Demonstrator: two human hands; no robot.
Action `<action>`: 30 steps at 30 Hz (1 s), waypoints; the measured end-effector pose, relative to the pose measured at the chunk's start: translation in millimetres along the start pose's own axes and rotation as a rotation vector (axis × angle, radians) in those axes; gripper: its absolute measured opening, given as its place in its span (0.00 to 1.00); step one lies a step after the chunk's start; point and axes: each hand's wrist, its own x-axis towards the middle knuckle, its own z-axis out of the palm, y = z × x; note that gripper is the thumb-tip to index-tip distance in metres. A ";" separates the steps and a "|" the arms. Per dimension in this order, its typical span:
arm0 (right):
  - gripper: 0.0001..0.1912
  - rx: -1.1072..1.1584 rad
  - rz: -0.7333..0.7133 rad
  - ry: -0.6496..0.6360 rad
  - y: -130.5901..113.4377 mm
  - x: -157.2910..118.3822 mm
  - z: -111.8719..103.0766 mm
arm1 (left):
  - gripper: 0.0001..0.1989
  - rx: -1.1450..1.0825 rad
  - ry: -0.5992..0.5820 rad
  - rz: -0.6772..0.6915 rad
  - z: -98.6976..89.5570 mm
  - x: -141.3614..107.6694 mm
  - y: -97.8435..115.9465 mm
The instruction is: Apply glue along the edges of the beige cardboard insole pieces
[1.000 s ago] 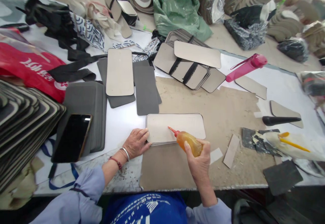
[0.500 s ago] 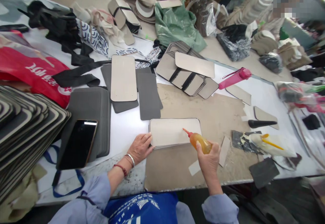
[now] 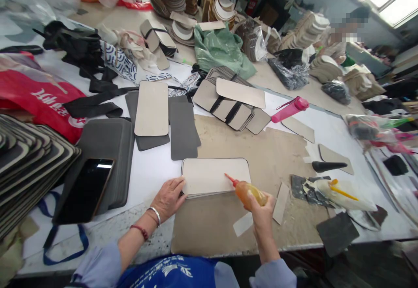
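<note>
A rounded beige panel [image 3: 209,175] with dark edges lies lengthwise before me, seemingly on top of at least one more. My left hand [image 3: 168,198] grips its left end, fingers close together at the edge and thumb low by the near corner. My right hand [image 3: 264,211] is wrapped round an amber squeeze bottle [image 3: 248,194], tilted so that its thin red nozzle points left over the panel's right half. Whether the tip touches the surface I cannot tell. Beneath the panel is a brown work sheet [image 3: 209,231].
Left of me a phone [image 3: 85,190] lies on a dark panel stack [image 3: 122,170]. Beyond are another beige panel [image 3: 152,109], strapped panels [image 3: 222,107] and a pink bottle [image 3: 290,109]. To the right sit a black-handled tool [image 3: 328,166] and a glue-smeared bag [image 3: 346,194].
The whole view has shifted, so the table things appear lower and further left. Both hands keep their hold, and the nozzle stays over nearly the same part of the panel.
</note>
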 end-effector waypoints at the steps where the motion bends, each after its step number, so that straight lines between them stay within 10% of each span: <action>1: 0.27 0.168 0.186 -0.134 2.4 -5.8 3.9 | 0.15 0.002 -0.002 -0.022 0.4 -0.4 2.9; 5: 0.24 0.718 0.702 -0.532 1.8 -23.2 13.4 | 0.14 -0.014 0.021 -0.185 2.8 -1.5 17.5; 11: 0.20 1.071 0.806 -0.832 5.2 -4.8 -5.8 | 0.14 -0.085 0.086 -0.645 12.5 2.4 40.2; 16: 0.29 0.966 0.734 -0.805 26.5 19.9 -29.5 | 0.07 -0.103 0.076 -0.905 18.3 11.5 49.1; 30: 0.27 0.798 0.427 -0.663 44.3 92.7 -58.7 | 0.07 -0.035 0.111 -1.021 18.5 20.8 64.5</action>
